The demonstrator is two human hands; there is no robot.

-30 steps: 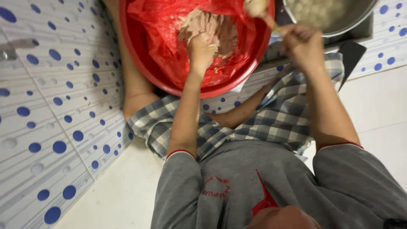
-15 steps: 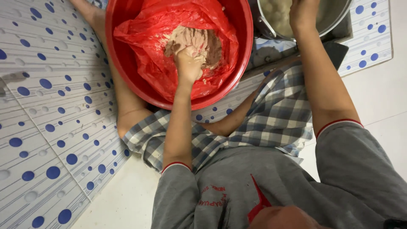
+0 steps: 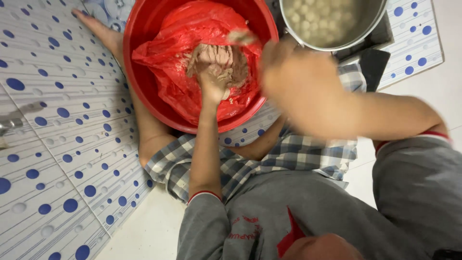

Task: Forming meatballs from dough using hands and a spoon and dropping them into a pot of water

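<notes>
Left hand point(image 3: 214, 79) sits in the red basin point(image 3: 139, 72), fingers curled into a lump of brown dough point(image 3: 224, 62) at the basin's middle. The dough lies on a crinkled red plastic bag point(image 3: 178, 58) lining the round, smooth basin. Right hand point(image 3: 293, 77) is blurred, just beside the basin's right rim, below the metal pot point(image 3: 337, 24); cannot tell its grip. The pot holds pale round balls and nearly touches the basin rim, tight gap. Open room on the left: white floor mat point(image 3: 57, 135) with blue dots, bumpy surface.
</notes>
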